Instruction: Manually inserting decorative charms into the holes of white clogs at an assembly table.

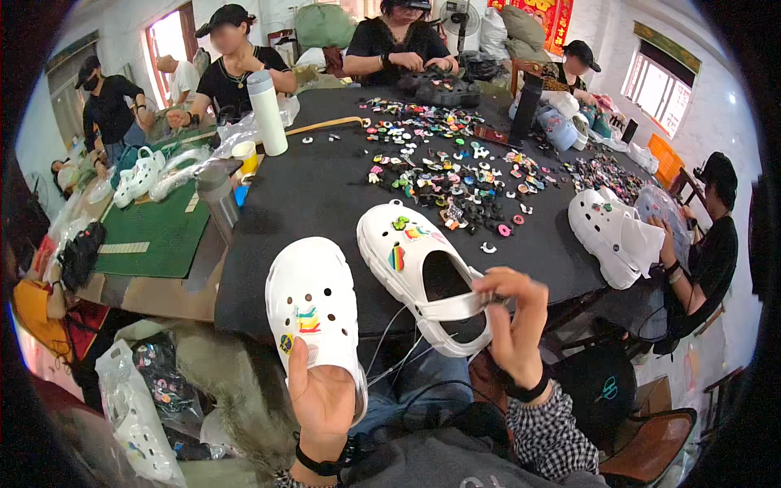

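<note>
Apparently the work is partway along: the left clog (325, 346), white and toe pointing far, carries a bright multicoloured charm (307, 320) and a small round one (286, 343) near its left side, while several of its holes are bare. The right clog (411, 256), beside it and a little farther over the table (285, 195), looks further along, with a green charm (400, 222), a rainbow one (396, 258) and others across its front. Farther right and far, many loose charms (455, 183) lie scattered, so plenty seem unused; whether the bare holes are meant to be filled, I cannot tell.

As for pose, the left hand (325, 398) reaches up from the near edge, palm up, thumb along the clog's left side and fingers inside the heel opening; its grip supports the clog, though how tightly curled is hidden. The right hand (521, 313) is raised with bent fingers, its grip nearly closed at the right clog's heel strap (447, 309); blur hides the exact contact
</note>
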### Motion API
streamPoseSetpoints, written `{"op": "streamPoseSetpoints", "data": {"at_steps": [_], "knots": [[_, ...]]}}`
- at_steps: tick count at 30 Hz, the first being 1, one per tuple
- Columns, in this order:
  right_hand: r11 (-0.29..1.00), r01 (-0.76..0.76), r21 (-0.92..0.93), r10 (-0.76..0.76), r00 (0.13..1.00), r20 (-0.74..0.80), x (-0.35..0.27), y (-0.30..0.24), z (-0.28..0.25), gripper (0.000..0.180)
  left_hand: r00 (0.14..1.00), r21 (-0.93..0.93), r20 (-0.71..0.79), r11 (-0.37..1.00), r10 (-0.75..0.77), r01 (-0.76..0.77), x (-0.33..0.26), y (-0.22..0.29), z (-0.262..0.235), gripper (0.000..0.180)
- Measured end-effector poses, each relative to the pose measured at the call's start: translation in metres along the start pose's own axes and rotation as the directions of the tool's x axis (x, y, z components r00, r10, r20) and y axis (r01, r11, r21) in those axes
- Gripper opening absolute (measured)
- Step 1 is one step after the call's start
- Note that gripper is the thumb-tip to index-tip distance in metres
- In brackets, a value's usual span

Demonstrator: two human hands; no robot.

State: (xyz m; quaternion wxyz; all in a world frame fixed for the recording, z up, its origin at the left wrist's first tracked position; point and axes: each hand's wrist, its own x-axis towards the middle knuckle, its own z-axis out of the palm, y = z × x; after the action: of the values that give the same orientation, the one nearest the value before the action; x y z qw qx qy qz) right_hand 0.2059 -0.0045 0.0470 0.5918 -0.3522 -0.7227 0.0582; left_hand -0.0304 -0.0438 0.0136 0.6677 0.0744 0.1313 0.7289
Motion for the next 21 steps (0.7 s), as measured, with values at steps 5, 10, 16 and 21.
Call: {"op": "streamPoseSetpoints", "data": {"at_steps": [5,10,16,21], "knots": [[0.987,0.097,-0.131,-0.094,0.995,0.030,-0.019,-0.003,0.018,0.038,1.000,0.019,0.005,1.000,0.005,-0.006,0.008,-0.008,-0.005,0.044],[0.964,0.143,-0.225,-0.143,0.990,0.018,-0.030,0.007,0.029,0.032,1.000,-0.028,0.009,0.999,-0.018,0.019,0.022,-0.020,-0.006,0.044],[0.938,-0.062,-0.340,0.002,0.984,-0.176,0.005,0.050,0.026,0.021,0.998,-0.029,0.007,0.998,-0.064,0.064,0.028,-0.032,-0.001,0.046],[0.977,-0.214,-0.020,0.203,0.948,-0.245,0.003,0.058,0.026,0.021,0.998,0.017,0.010,0.998,-0.065,0.065,0.025,-0.039,-0.011,0.051]]}}
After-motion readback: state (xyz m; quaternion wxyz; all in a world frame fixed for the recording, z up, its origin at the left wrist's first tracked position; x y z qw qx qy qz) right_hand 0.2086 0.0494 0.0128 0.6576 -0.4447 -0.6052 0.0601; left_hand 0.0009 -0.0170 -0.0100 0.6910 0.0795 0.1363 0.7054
